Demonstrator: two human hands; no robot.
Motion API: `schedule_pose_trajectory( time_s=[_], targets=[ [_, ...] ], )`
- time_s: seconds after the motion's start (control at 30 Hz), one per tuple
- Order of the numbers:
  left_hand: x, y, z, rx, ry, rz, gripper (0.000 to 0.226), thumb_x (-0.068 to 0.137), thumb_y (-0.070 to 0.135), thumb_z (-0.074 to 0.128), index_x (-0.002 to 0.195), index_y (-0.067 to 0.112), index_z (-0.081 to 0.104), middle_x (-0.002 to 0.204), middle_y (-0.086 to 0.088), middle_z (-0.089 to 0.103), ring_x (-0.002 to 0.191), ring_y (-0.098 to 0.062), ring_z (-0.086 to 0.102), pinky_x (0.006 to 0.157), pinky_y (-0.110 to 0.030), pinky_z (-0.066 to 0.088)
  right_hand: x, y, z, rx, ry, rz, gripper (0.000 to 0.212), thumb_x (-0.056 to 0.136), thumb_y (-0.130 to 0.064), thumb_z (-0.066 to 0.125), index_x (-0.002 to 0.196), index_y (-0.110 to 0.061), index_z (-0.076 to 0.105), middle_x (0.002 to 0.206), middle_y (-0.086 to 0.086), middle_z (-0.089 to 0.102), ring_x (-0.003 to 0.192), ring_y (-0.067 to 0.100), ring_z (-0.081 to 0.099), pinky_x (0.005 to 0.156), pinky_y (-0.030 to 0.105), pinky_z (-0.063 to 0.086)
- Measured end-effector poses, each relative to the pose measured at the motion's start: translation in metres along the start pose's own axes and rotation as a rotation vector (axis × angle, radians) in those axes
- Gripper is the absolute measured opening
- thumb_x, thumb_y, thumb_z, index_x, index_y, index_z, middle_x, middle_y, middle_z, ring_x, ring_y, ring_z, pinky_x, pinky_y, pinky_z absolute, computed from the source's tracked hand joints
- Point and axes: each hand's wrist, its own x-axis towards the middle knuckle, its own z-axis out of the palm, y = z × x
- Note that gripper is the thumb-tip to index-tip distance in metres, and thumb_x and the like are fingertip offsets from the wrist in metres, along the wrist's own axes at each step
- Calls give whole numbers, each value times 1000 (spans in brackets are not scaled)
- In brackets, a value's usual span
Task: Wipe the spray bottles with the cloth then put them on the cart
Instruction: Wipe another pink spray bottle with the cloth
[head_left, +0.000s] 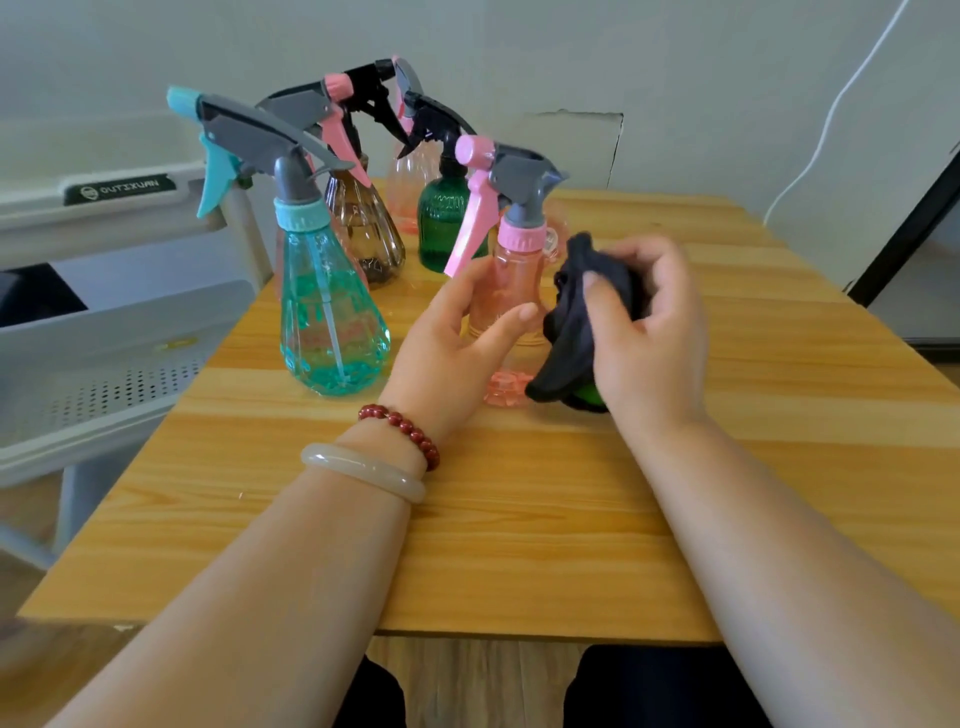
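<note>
Nearest to us were our own two bare forearms, stretched out over the wooden table (519, 519). The left wrist wore a red bead bracelet (402, 428) and a pale bangle (363, 470).

Our left hand (457, 338) was wrapped round the clear body of the pink spray bottle (506, 280), thumb across its front, holding it roughly upright above the middle of the tabletop. We could not tell whether its base touched the wood.

Our right hand (649, 332) clutched the dark cloth (576, 322) in a bunch, fingers curled over it, and pressed it against the right side of that pink spray bottle. A bit of green showed under the cloth's lower end.

To the left of the pink spray bottle stood the teal bottle (332, 317), upright and apart from it. Behind and to the left of the pink spray bottle stood the brown bottle (366, 228), and just behind it the green bottle (447, 228). Farther back again stood a pale pink bottle (410, 182), partly hidden.

Well to the left of the pink spray bottle, past the table's edge, stood the grey cart (119, 332) with its perforated shelf; none of the bottles we saw were on it. Far to the right and behind the pink spray bottle, a white cable (831, 114) ran down the wall.
</note>
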Motion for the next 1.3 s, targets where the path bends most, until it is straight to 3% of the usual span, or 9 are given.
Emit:
schedule_pose_trajectory(
  time_s=[0.13, 0.27, 0.4, 0.7, 0.8, 0.9, 1.03, 1.2, 1.3],
  targets=[
    [1, -1, -2, 24, 25, -7, 39, 94, 37, 62, 126, 43, 42, 115, 27, 51, 100, 23, 47, 86, 3, 36, 3, 3, -4, -147, 22, 107, 12, 93, -27, 65, 93, -22, 55, 76, -18, 58, 71, -15, 55, 60, 4, 37],
    [0, -2, -3, -13, 12, -6, 49, 95, 35, 62, 141, 28, 48, 131, 12, 58, 117, 3, 54, 104, -21, 45, 7, 14, 0, -279, -121, 320, 29, 92, -45, 62, 86, -17, 63, 73, -11, 62, 71, 6, 59, 63, 21, 41],
    [-2, -1, -3, -11, 20, 7, 49, 95, 35, 61, 142, 27, 47, 132, 12, 58, 119, 3, 53, 104, -20, 44, 7, 11, 0, 124, -188, 494, 14, 85, -28, 69, 97, -31, 66, 93, -10, 71, 87, 10, 67, 76, 26, 52],
    [-2, 2, 1, -186, 17, 7, 38, 94, 44, 56, 130, 37, 50, 116, 5, 67, 107, -6, 64, 93, -32, 55, -6, -2, 11, 10, -148, 47, 25, 81, -35, 73, 89, -20, 56, 88, -5, 63, 82, 5, 59, 73, 19, 46],
    [-1, 2, 5, -136, 57, 46, 41, 96, 41, 57, 135, 32, 49, 123, 6, 62, 110, 1, 59, 93, -21, 52, -6, -4, 13, -127, -1, -128, 22, 86, -21, 73, 96, -13, 55, 87, -7, 56, 77, 1, 49, 74, 4, 37],
    [0, 4, 6, -90, 88, 60, 32, 98, 32, 58, 130, 31, 51, 114, 12, 62, 103, 10, 57, 88, -9, 47, -2, -2, 12, -138, 109, -179, 22, 88, -19, 70, 102, -6, 61, 98, -2, 59, 90, 6, 52, 85, 11, 41],
    [0, 5, 8, -210, 83, 27, 48, 93, 38, 54, 136, 18, 52, 117, 1, 67, 112, -15, 64, 97, -41, 54, -8, -5, 14, -74, -108, -314, 34, 93, -16, 62, 123, -1, 59, 124, 2, 55, 119, 13, 52, 105, 20, 38],
    [0, 4, -1, -196, 121, 34, 31, 103, 22, 51, 132, 13, 54, 110, 9, 65, 98, 9, 60, 84, -10, 46, -13, 9, 12, -136, -255, -383, 39, 82, 10, 61, 120, 0, 67, 125, 12, 61, 119, 23, 58, 101, 22, 42],
    [1, 2, -5, -165, 126, 25, 25, 101, 25, 51, 125, 32, 46, 110, 18, 60, 98, 13, 57, 87, -9, 46, -15, 9, 13, -154, -262, -361, 40, 80, 11, 59, 118, -1, 68, 125, 11, 62, 117, 24, 59, 101, 25, 46]
  ],
)
